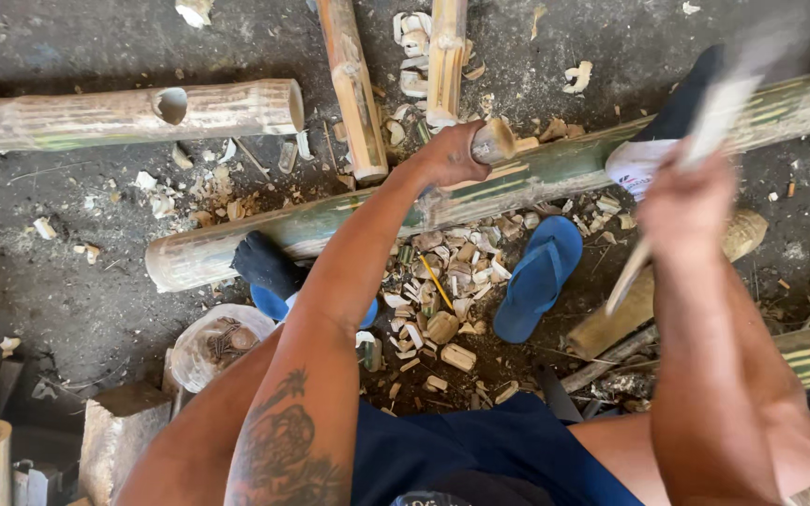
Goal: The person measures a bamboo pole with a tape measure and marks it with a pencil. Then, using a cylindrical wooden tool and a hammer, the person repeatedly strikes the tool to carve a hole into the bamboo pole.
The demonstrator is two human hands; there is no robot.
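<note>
A long green bamboo pole [536, 178] lies across the dark floor. My left hand [447, 155] is closed around a short tool with a round wooden handle [492, 141], set upright on the pole. My right hand [686, 197] is raised to the right of it and grips a long flat tool [719, 108], which is blurred by motion. Whether it is a blade or a stick cannot be told. My foot in a white and dark sock [644, 159] rests on the pole. The other foot, in a black sock [264, 264], stands on a blue sandal by the pole's left end.
A loose blue sandal [536, 278] lies among several pale bamboo chips [442, 328]. A second pole with a round hole [124, 114] lies at the upper left. Two thinner split poles [353, 84] point away at the top. A wooden block [114, 436] stands at the lower left.
</note>
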